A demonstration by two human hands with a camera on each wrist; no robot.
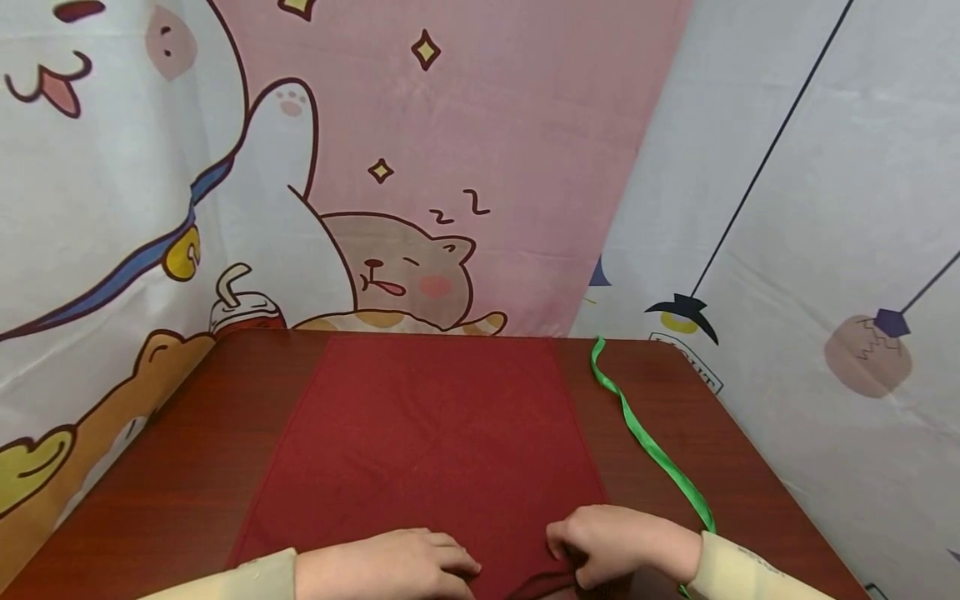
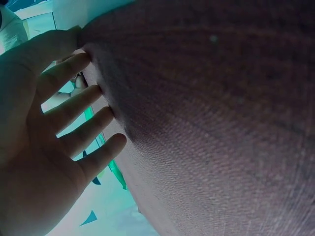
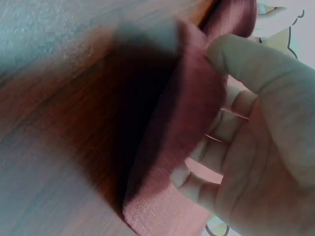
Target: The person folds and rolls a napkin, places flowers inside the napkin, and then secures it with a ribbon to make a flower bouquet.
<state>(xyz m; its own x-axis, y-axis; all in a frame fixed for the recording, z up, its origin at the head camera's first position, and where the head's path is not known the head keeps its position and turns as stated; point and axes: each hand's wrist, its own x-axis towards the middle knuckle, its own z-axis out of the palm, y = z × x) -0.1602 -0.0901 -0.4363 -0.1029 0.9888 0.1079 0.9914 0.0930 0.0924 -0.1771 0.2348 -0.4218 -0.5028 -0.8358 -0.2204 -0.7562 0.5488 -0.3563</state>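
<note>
Cartoon-printed fabric (image 1: 525, 125) hangs behind the brown table (image 1: 202, 442); at bottom centre your left hand (image 1: 386, 571) seems to pinch the near edge of the red cloth (image 1: 435, 417), its other fingers loosely spread, while the cloth fills the middle of the frame. Toward bottom right, your right hand (image 1: 615, 537) grips that edge between thumb and curled fingers; best level both grips, draw out any sag, and steer clear of the green ribbon (image 1: 652, 446) at right.

Homelike setting; cartoon-printed backdrop (image 1: 525, 167)
</note>
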